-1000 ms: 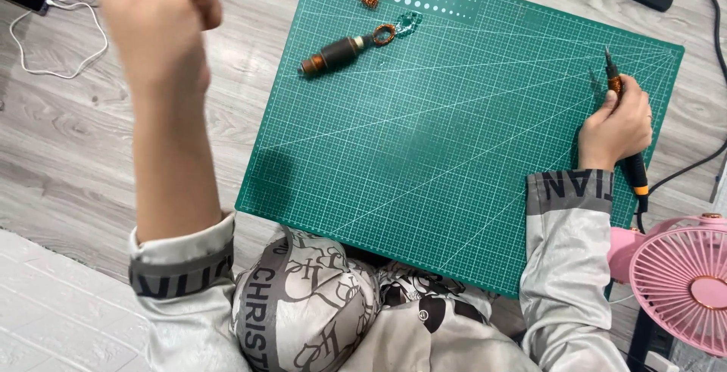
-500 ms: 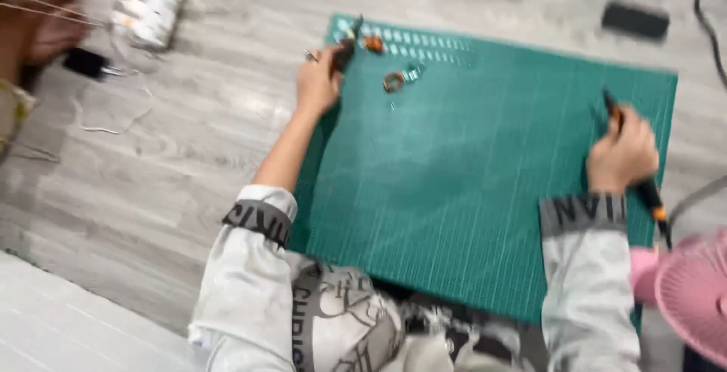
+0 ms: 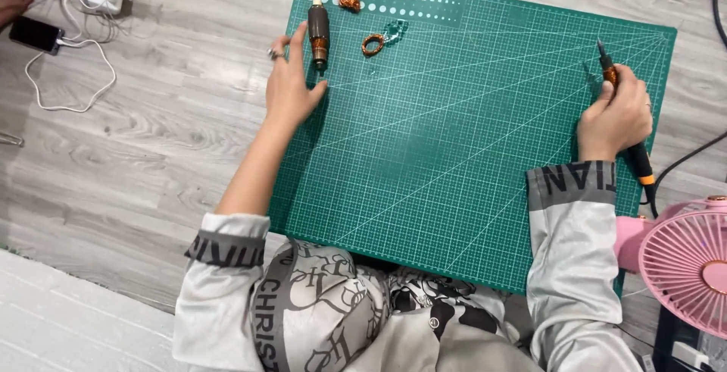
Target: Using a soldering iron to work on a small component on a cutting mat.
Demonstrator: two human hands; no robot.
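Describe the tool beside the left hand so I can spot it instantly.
On the green cutting mat, look at the top left corner. A dark brown spindle-shaped tool lies there, touching the left hand. Unlike the small copper wire coils nearby, it is long and pointed.

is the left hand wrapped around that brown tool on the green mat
No, the left hand lies open on the green mat, its fingers beside the brown tool, not closed around it.

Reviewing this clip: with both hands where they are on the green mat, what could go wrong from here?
The right hand grips a corded pointed tool tip-down on the cutting mat; a slip might score it. Its cable trails toward the pink fan and could snag. The left hand, beside the brown-handled tool, might knock the small copper coil.
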